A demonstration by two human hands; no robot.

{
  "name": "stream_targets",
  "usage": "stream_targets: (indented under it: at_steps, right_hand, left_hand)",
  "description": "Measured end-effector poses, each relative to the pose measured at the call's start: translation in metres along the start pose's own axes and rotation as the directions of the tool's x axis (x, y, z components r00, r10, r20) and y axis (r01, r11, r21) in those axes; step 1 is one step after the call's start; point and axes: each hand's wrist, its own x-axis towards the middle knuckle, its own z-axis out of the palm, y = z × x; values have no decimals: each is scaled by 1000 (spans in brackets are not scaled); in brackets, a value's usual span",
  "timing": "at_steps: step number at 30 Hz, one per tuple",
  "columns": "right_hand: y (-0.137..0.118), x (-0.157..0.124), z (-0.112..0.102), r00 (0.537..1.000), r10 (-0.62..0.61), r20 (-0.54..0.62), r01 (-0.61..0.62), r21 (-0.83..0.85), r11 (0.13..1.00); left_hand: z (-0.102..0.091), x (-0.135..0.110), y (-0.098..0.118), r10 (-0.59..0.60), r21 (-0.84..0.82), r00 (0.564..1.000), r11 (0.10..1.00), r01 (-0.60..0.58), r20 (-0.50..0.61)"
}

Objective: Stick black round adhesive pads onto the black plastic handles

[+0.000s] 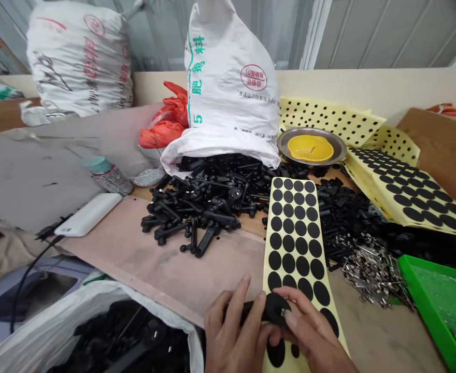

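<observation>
My left hand [236, 329] is wrapped round a black plastic arm-like part with a disc-shaped end [273, 307]. The fingers of my right hand [317, 336] pinch the rim of that round end, where a small shiny metallic bit shows by the thumb. Both hands are low in the view, over the near part of a yellowish sheet [281, 271] with rows of black round stickers. Much of the part is hidden by my left fingers. Beyond my hands, similar black plastic arms [208, 202] lie in a loose heap.
A white sack [228, 77] spills onto the heap. Small metal pieces [371, 269] and a green tray [422, 305] lie right. Behind stand a steel bowl with a yellow basket [309, 147] and more sticker sheets. An open sack [193, 342] of black parts sits front left.
</observation>
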Motion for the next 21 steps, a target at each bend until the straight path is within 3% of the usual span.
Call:
stream_targets:
  at_steps: [3,7,14,18,21]
  right_hand:
    - [1,1,-3,997,26,79,-27,18,999]
    - [3,3,-7,994,62,91,-61,-12,998]
    - [8,4,1,997,52,-55,-50,49,998]
    - [6,2,6,993,52,-106,-43,79,996]
    - [5,1,10,992,15,-128,-10,40,999]
  left_hand:
    - [3,9,-11,26,-23,995,999,-24,100]
    - [6,17,-17,85,-53,983,996,-77,163]
    - [-5,10,-5,-14,-5,999,1000,14,-45]
    - [-3,-1,-3,-137,-195,988,973,122,-68]
    - [2,-6,-2,-285,-404,956,868,290,73]
